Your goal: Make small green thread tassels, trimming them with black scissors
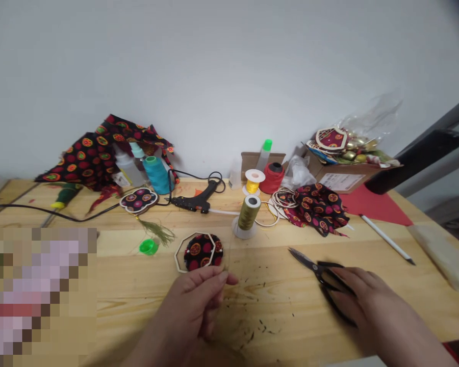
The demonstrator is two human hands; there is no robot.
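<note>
My left hand (199,300) is closed in a pinch above the table, thumb against forefinger. A very faint line by its fingertips looks like thread. Just beyond it, an octagonal wooden frame (178,259) partly overlaps a round piece of black patterned fabric (199,251). The spool of olive thread (248,214) stands upright a little farther back. At the right, my right hand (367,300) wraps over the handles of black scissors (313,266), whose blades point to the far left and look closed. Part of the handles is hidden under the fingers.
A glue gun (195,201) with its black cable lies behind, near a teal thread cone (157,176), a red cone (274,178) and a yellow spool (253,182). Patterned cloth (321,206), a white pencil (388,239), a filled cardboard box (342,178) and a green cap (148,247) surround the workspace.
</note>
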